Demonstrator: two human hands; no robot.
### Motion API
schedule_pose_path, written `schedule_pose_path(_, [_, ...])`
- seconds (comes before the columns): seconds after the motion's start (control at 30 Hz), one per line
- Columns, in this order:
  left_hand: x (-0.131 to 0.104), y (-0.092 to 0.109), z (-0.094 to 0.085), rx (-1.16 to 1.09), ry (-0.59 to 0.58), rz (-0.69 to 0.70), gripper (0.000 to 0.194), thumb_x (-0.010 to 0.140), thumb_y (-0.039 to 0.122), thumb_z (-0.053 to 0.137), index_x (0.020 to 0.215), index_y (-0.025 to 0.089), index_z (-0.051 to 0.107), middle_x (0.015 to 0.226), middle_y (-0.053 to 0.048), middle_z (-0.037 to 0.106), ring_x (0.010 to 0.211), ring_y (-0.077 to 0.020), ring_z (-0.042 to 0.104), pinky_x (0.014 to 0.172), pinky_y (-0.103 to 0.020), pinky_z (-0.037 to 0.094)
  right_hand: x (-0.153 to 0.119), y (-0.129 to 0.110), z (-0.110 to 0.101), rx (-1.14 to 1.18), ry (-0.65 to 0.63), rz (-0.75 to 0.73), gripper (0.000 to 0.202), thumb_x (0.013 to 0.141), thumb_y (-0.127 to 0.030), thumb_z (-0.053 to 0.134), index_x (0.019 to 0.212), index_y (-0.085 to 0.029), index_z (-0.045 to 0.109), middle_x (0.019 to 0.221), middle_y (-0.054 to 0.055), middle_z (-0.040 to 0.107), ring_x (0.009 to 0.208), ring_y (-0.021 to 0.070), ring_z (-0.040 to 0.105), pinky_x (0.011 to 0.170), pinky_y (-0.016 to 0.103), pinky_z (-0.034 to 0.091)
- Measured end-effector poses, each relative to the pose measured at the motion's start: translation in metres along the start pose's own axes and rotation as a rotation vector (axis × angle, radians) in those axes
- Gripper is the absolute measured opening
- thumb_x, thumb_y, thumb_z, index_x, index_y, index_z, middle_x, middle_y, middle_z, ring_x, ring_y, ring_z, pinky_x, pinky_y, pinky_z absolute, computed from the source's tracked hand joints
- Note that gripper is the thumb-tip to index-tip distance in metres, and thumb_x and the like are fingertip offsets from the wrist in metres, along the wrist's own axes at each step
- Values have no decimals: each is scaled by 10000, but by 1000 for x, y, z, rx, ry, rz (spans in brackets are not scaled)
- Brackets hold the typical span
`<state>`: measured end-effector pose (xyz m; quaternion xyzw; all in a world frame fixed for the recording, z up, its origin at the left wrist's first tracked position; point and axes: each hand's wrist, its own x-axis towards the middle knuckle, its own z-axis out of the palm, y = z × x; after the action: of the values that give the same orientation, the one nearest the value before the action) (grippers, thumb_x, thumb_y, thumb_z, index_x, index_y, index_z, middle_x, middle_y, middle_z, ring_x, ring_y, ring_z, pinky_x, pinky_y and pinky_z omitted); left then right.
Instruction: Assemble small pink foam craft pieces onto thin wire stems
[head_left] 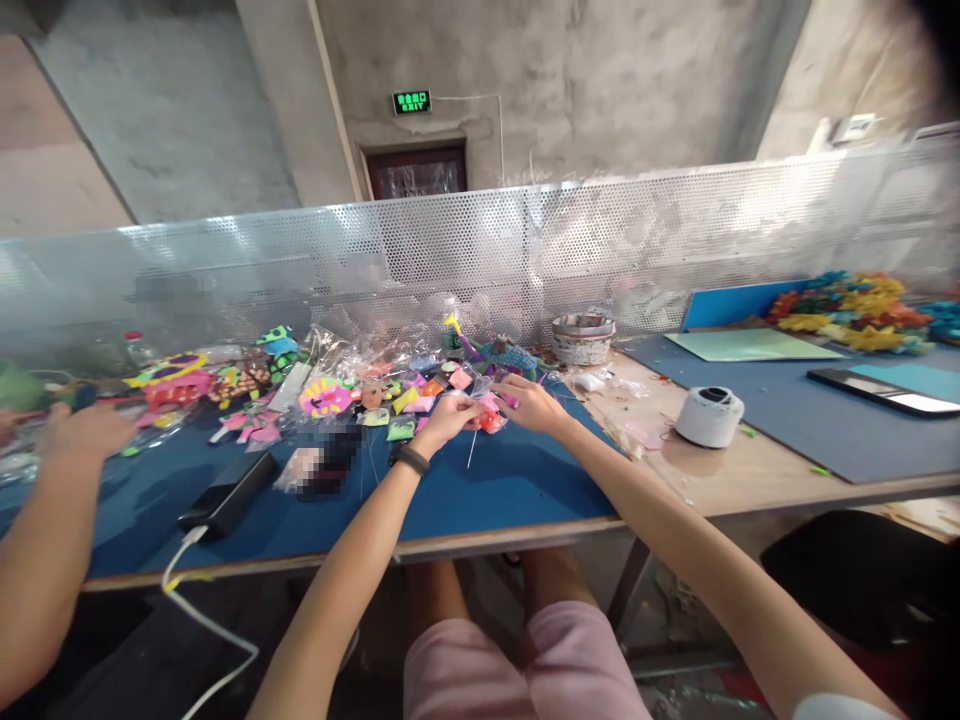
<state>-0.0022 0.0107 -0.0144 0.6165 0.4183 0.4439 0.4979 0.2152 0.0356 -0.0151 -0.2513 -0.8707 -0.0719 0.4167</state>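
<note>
Pinching with the fingertips, the left hand [450, 420] – it has a dark band [413, 460] around the wrist – grips a small soft piece in pink and orange-red [491, 420] from one side. The right hand [529, 403] is at the other side, with its fingers bent and closed on the same piece. This piece is above the blue-covered wooden bench [525, 490], between its near edge and its far edge. A thin, pale, needle-like stick [472, 450] points downward just below the left fingertips; I cannot tell how it is held.

Beyond the left hand and toward the left edge lies a heap of brightly coloured soft figures and small pieces [330, 397], with clear plastic wrapping among them. Nearer to the front edge there is a black rectangular block [229, 492] – a white cable [217, 618] goes from it down over this edge. To the right stands a white round spool with a dark centre [709, 420], and near the far edge a pale woven basket [582, 345]. At the left, another person's hand [86, 430] is blurred, so its state I cannot tell.
</note>
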Motion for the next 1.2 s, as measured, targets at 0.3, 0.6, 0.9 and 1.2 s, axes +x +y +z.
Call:
schedule_pose_path(0.3, [1, 1, 1, 172, -8, 157, 333, 764, 420, 781, 810, 100, 698, 706, -55, 697, 552, -127, 634, 562, -249, 547, 1, 11, 1, -45, -3, -40, 328, 993, -359, 535, 1261, -228, 671, 1067, 111, 648, 870, 189, 656, 787, 309, 571])
schedule_pose_path(0.6, [2, 0, 5, 246, -12, 217, 223, 809, 325, 714, 791, 104, 692, 711, -66, 706, 572, -148, 663, 564, -253, 549, 13, -2, -16, -6, -62, -19, 327, 1000, -431, 502, 1122, -228, 728, 1113, 85, 674, 997, 184, 654, 798, 254, 523])
schedule_pose_path(0.9, [2, -3, 10, 348, -26, 313, 167, 835, 273, 641, 806, 115, 685, 739, -75, 718, 588, -152, 667, 577, -249, 536, 18, -5, 0, 250, 46, 471, 489, 929, -555, 513, 659, -164, 626, 607, -5, 592, 568, 114, 482, 553, 239, 334])
schedule_pose_path(1.2, [8, -11, 11, 324, -18, 295, 253, 833, 383, 680, 835, 130, 689, 798, -83, 724, 666, -180, 684, 625, -284, 569, 19, -1, 4, 440, 19, 678, 528, 888, -577, 482, 614, -147, 621, 559, 27, 593, 530, 131, 503, 528, 248, 361])
